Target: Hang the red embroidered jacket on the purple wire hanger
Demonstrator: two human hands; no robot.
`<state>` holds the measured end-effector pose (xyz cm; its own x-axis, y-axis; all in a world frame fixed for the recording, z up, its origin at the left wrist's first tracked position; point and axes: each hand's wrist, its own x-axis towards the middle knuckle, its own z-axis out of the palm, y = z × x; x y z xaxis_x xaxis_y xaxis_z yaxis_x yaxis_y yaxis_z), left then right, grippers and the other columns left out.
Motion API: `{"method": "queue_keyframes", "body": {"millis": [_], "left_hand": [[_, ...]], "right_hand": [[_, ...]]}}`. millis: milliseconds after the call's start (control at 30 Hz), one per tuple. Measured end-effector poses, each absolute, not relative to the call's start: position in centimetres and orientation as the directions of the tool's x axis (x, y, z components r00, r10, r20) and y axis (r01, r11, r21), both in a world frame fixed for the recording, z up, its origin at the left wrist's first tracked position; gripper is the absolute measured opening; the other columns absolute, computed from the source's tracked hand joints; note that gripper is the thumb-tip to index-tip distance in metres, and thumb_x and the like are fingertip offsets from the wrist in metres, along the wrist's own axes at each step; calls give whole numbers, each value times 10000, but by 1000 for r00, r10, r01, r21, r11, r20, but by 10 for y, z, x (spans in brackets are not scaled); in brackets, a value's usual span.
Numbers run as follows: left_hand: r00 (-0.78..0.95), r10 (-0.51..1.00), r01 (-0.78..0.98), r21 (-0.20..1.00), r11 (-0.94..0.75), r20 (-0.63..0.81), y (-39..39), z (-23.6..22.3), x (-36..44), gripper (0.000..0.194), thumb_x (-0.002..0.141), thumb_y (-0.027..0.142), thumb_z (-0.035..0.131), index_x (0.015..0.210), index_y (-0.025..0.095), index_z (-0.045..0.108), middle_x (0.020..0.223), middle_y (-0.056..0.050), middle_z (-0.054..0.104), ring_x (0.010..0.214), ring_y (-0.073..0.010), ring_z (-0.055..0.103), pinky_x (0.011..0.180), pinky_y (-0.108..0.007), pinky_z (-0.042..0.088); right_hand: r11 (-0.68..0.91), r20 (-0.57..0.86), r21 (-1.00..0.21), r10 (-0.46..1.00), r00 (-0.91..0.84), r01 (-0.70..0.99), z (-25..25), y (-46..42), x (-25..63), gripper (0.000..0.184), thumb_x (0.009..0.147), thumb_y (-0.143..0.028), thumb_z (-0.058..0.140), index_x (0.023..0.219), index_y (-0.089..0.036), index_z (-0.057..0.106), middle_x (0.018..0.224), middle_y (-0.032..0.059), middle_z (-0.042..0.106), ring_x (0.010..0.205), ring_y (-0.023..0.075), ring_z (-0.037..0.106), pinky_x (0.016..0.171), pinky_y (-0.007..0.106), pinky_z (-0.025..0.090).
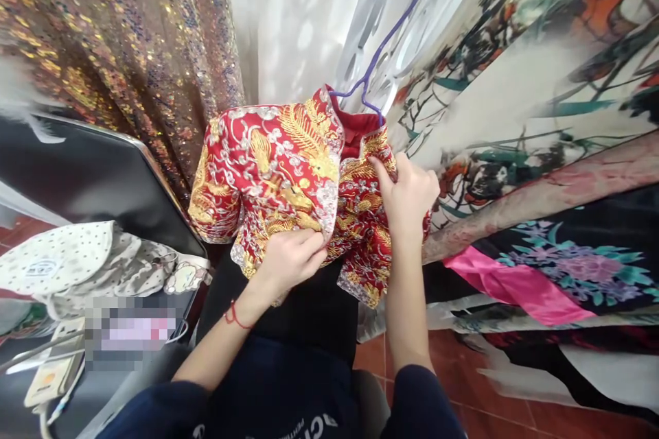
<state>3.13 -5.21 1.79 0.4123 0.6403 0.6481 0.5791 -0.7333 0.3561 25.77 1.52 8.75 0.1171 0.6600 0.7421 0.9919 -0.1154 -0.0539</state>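
Observation:
A red jacket [278, 164] thick with gold and silver embroidery hangs on a purple hanger [386, 34] in front of me. My left hand [291, 257], with a red string at the wrist, pinches the jacket's left front edge near the hem. My right hand [406, 195] grips the right front panel just below the collar, fingers closed on the cloth. The dark red lining shows at the neck opening.
A brown sequinned fabric [128, 34] hangs at the left, a white curtain [293, 14] behind. Floral printed garments [540, 116] and a pink sash [515, 285] hang at the right. A dark case [87, 178] with a polka-dot cloth [77, 254] lies at the left. Red floor tiles [489, 418] show below.

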Motion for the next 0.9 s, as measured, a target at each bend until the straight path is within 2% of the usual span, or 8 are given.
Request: {"method": "queue_keyframes", "body": {"millis": [167,367,467,533,633,700,800,900], "left_hand": [[267,897,718,548,-429,353,-11,-26,58,85,911,176,573,839,220,585,780,-49,624,625,-184,559,558,-301,278],[299,890,662,597,-453,343,44,-42,43,121,901,184,612,792,213,567,818,-34,629,687,-172,553,592,-270,274],[285,887,627,630,-459,363,43,-51,34,196,911,238,613,736,209,531,734,-4,576,665,-153,520,611,-262,283],[220,914,522,750,-406,342,35,-67,30,193,882,292,668,758,212,545,707,21,554,652,-136,503,645,-249,318],[73,994,87,992,-91,85,18,-106,27,280,727,322,839,846,220,607,740,33,584,691,-124,519,681,-222,367],[9,990,-163,977,140,-141,8,-135,27,307,696,306,864,845,214,613,771,18,601,726,-126,537,677,-210,392],[-37,947,-260,918,300,-320,-1,-175,23,295,778,353,793,858,206,550,799,-12,606,761,-141,586,697,-223,444],[2,870,-347,815,463,-493,-2,-203,12,359,782,395,787,902,206,505,853,-52,620,828,-175,648,760,-278,506]], "right_hand": [[-80,698,-56,710,97,995,80,26,271,582,987,-676,355,867,-191,654,727,63,596,754,220,539,760,357,352],[-3,749,-51,661,40,999,72,35,277,628,961,-658,380,1165,-123,641,1097,194,656,1049,318,569,938,498,378],[-93,852,-169,487,192,981,44,19,264,685,908,-649,472,1337,-120,555,1387,276,512,1304,410,447,1010,624,333],[-150,844,-362,366,392,920,5,-1,249,623,856,-612,549,1282,-160,588,1430,285,465,1356,448,385,996,684,331],[-82,532,-731,551,642,677,-76,-35,215,223,802,-443,618,893,-243,661,1187,219,612,1267,428,470,993,705,353],[-84,97,-939,865,492,334,-130,-53,184,84,797,-336,630,756,-265,649,1099,156,654,1225,363,526,1065,629,373],[-168,-118,-978,934,337,121,-189,-68,137,158,854,-318,623,717,-244,655,948,91,674,1023,270,634,985,491,505],[-326,-338,-941,901,273,-87,-224,-69,107,196,928,-369,649,963,-180,689,1039,66,685,959,210,662,894,432,569]]}}
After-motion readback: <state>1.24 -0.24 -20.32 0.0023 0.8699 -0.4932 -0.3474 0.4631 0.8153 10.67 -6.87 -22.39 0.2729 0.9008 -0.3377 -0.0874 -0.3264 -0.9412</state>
